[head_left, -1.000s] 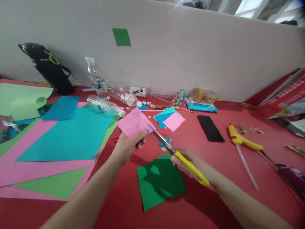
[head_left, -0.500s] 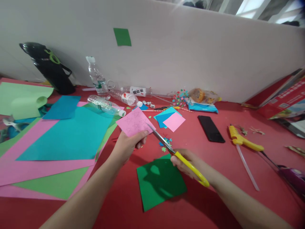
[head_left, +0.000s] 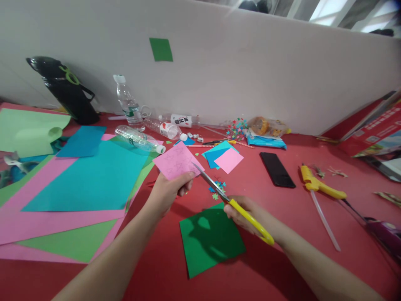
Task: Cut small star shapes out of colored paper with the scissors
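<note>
Pink sheet (head_left: 177, 159)'s pinched tight by the left hand (head_left: 166, 190), just beyond and left of the green sheet (head_left: 211, 244); yellow scissors (head_left: 233, 203) are held in the right hand (head_left: 252, 207), over its far edge.

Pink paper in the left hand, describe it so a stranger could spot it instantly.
On the red table lies a green sheet; beyond it, the left hand holds the pink paper. Unlike the plain pink square to its right, it bears faint star-like outlines.

Scissors (head_left: 234, 205) gleam with shiny metal blades (head_left: 210, 180) and smooth plastic handles (head_left: 250, 220); the marked pink sheet (head_left: 175, 161) is matt paper, the upright bottle (head_left: 130, 109) clear plastic, the phone (head_left: 277, 169) glossy.
</note>
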A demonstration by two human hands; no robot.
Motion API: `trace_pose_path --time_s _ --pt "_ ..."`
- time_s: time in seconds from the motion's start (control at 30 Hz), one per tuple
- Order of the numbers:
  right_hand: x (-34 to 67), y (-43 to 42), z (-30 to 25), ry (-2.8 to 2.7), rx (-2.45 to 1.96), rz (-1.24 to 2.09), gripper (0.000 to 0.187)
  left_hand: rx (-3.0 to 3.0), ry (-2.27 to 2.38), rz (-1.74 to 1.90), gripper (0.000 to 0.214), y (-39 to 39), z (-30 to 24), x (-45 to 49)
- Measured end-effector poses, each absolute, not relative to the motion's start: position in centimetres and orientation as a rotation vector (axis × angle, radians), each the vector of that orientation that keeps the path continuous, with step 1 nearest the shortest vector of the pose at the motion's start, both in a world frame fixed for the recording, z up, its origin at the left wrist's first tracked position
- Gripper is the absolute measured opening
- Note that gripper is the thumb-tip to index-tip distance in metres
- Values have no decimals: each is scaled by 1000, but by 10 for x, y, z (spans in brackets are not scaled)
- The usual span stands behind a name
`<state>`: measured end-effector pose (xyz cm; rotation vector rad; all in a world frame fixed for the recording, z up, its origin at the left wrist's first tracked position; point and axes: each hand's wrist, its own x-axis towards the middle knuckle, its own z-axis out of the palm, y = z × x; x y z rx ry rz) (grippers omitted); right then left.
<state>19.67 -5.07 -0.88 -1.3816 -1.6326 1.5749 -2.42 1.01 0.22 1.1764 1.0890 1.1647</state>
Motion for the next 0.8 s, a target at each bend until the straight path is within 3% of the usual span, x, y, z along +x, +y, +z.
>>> trace_pose_path --time_s 0.8 --pt "197 -49 -6 -1661 -1408 1546 54 1232 1002 1179 25 10 4 -27"
